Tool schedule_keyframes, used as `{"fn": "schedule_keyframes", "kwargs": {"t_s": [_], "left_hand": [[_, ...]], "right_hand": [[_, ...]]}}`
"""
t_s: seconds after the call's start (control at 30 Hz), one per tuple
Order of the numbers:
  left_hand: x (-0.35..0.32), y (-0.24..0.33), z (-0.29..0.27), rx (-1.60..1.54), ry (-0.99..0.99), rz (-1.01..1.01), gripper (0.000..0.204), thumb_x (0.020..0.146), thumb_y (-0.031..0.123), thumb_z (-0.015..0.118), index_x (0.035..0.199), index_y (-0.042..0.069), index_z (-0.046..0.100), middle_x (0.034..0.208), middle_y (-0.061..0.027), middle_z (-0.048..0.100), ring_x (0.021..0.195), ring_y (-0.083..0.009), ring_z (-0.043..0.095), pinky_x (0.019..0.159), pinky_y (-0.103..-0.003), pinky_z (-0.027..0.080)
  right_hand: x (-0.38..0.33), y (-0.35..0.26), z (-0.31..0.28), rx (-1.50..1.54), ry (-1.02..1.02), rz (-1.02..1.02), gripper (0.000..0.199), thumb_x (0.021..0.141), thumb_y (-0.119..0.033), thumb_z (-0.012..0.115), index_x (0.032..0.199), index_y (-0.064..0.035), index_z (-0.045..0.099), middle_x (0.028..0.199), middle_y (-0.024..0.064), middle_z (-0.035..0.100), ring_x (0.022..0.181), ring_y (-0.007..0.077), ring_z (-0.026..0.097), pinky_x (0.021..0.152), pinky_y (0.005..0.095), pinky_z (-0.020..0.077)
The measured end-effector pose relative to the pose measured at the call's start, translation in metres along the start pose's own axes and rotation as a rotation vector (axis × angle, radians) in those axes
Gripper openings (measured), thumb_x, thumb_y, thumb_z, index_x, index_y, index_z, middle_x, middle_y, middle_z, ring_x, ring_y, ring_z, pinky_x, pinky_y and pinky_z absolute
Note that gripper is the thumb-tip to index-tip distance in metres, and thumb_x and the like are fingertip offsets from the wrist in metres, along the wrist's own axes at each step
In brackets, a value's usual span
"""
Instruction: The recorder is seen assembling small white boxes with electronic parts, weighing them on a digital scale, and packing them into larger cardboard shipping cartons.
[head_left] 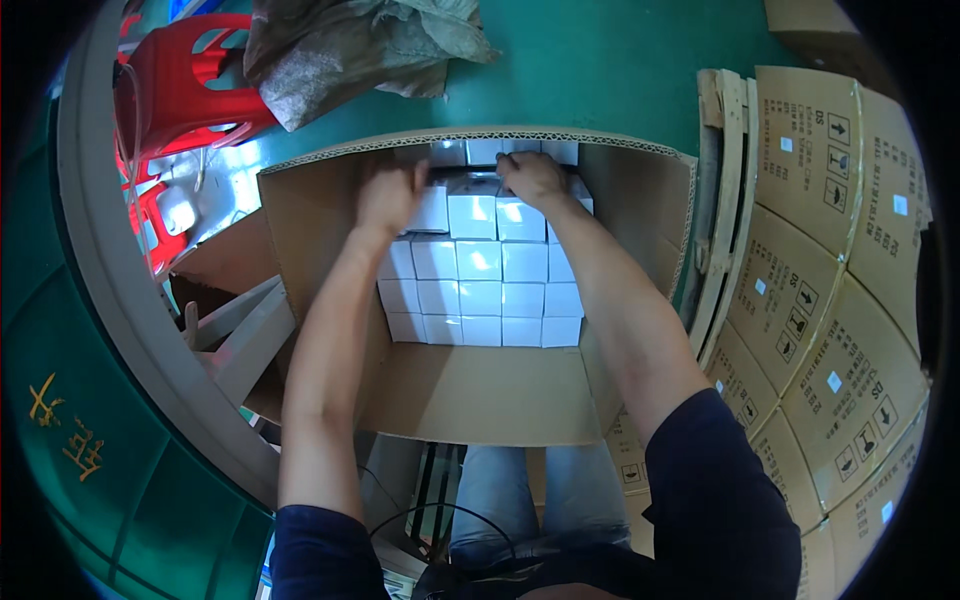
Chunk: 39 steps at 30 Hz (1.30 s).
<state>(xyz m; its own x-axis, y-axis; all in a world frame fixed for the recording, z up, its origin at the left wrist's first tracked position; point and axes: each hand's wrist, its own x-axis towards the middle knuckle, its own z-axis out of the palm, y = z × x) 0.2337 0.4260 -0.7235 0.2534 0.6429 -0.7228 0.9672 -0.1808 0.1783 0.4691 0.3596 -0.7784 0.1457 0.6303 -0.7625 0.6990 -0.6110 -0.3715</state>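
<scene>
Small white boxes (480, 260) are stacked in rows inside a large open brown carton (475, 395) in front of me. Both my arms reach over its near side to the upper rows. My left hand (393, 197), slightly blurred, is closed at the left end of an upper row, against a white box (431, 210) that sits a little askew. My right hand (533, 178) has its fingers curled over the top edge of a white box (521, 218) farther right in that row. Some fingertips of both hands are hidden among the boxes.
Sealed brown cartons (795, 240) are stacked at the right beside a wooden pallet (722, 190). Red plastic stools (190, 90) and a crumpled sack (350, 55) are at the far left. A grey frame edge (130, 290) curves down the left, bordering a green panel (110, 430).
</scene>
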Motion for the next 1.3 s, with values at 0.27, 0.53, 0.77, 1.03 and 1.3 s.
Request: {"fn": "schedule_keyframes", "kwargs": {"t_s": [0.27, 0.53, 0.77, 1.03, 1.3], "left_hand": [[-0.026, 0.001, 0.019, 0.003, 0.047, 0.212, 0.053, 0.100, 0.050, 0.031, 0.123, 0.014, 0.063, 0.129, -0.0150, 0.061, 0.122, -0.0331, 0.053, 0.106, -0.050, 0.034], [-0.050, 0.016, 0.028, -0.097, 0.489, 0.083, 0.053, 0.100, 0.044, 0.040, 0.127, 0.003, 0.059, 0.134, -0.0202, 0.056, 0.126, -0.0373, 0.050, 0.107, -0.053, 0.033], [-0.372, 0.100, -0.018, -0.695, 0.438, 0.189, 0.050, 0.090, 0.019, 0.060, 0.137, 0.010, 0.045, 0.145, -0.0279, 0.033, 0.107, -0.0454, 0.058, 0.089, -0.048, 0.052], [-0.750, 0.076, -0.063, -0.850, 0.640, -0.042, 0.040, 0.089, 0.015, 0.061, 0.128, 0.009, 0.052, 0.138, -0.0182, 0.045, 0.116, -0.0371, 0.056, 0.094, -0.041, 0.049], [-0.876, -0.134, 0.049, -1.210, 1.394, -0.739, 0.057, 0.087, 0.019, 0.070, 0.136, 0.004, 0.045, 0.133, -0.0203, 0.052, 0.126, -0.0312, 0.051, 0.105, -0.040, 0.041]], "right_hand": [[-0.003, 0.022, -0.026, -0.243, -0.060, 0.114, 0.053, 0.095, -0.049, 0.040, 0.106, -0.0076, 0.071, 0.113, 0.0153, 0.068, 0.109, 0.0347, 0.063, 0.095, 0.0469, 0.0482], [-0.038, -0.024, -0.029, -0.238, 0.175, 0.011, 0.045, 0.097, -0.039, 0.039, 0.097, -0.0071, 0.071, 0.112, 0.0154, 0.067, 0.105, 0.0354, 0.062, 0.093, 0.0477, 0.0453], [-0.179, 0.001, -0.022, -0.097, 0.227, -0.534, 0.035, 0.098, -0.022, 0.044, 0.079, 0.0007, 0.063, 0.081, 0.0206, 0.066, 0.075, 0.0354, 0.064, 0.075, 0.0484, 0.0491], [-0.569, -0.217, -0.048, 0.312, -0.472, -0.873, 0.024, 0.093, -0.018, 0.062, 0.111, -0.0014, 0.058, 0.080, 0.0123, 0.065, 0.074, 0.0198, 0.065, 0.068, 0.0340, 0.0523], [-0.575, -0.357, 0.097, -0.915, -0.106, -1.302, 0.107, 0.066, -0.029, 0.083, 0.153, -0.0219, 0.020, 0.123, 0.0227, 0.052, 0.107, 0.0413, 0.058, 0.086, 0.0492, 0.0526]]}}
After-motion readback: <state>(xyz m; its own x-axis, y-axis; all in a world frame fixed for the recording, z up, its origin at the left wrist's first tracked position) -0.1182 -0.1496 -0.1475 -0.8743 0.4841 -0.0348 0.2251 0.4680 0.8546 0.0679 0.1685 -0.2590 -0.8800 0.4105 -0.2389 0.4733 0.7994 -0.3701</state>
